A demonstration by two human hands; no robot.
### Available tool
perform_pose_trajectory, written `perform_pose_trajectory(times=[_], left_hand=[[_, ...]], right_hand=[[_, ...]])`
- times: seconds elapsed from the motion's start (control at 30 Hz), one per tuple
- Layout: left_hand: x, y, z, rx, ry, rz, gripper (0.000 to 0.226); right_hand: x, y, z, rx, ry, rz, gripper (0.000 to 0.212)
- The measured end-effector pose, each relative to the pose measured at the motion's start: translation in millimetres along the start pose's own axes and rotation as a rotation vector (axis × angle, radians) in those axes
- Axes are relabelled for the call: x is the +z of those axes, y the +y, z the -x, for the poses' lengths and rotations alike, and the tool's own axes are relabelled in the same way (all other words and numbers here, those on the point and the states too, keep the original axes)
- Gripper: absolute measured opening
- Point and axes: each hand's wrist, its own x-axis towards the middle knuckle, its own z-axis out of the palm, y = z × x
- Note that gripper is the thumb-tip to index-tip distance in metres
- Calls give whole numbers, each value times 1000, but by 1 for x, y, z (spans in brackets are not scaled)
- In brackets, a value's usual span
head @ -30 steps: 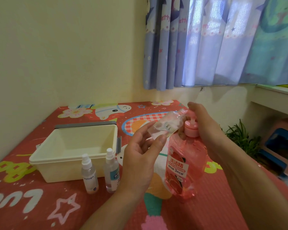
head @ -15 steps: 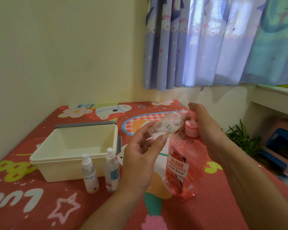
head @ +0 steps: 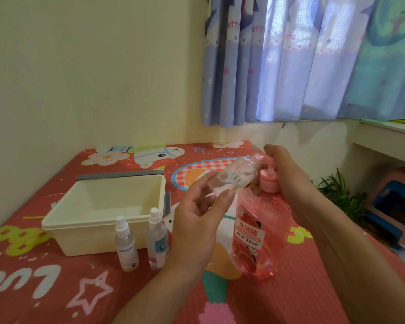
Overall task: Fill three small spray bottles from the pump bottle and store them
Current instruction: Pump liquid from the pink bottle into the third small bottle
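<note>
You are holding the uncapped spray bottle [head: 234,177] in your left hand [head: 197,220], pinching its lower end between the thumb and the fingers [head: 227,197], with the hand raised above the cartoon mat [head: 56,288]. The bottle is tilting, its open neck pointing up and right, just beside the spout of the pink pump bottle [head: 257,230]. It is looking light, thin-walled and clear, so it is likely going to be slick once soap runs on it; gripping around the body rather than the base would probably steady it.

Your right hand [head: 288,178] is arching over the pump head [head: 269,181], fingers curling down around it. The thumb is hidden, and I cannot tell how hard you are pressing. The pump bottle is standing on the mat nearly full, so it is likely heavy and stable enough to take a downward push.

Two capped spray bottles [head: 126,244] [head: 157,239] are standing upright just in front of the cream storage bin [head: 91,226], whose lid is off.
</note>
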Motion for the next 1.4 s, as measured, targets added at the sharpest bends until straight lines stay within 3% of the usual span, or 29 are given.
perform_pose_trajectory(times=[1.4], left_hand=[[0,0,1,-6,7,8,49]], right_hand=[[0,-1,1,8,-7,9,56]])
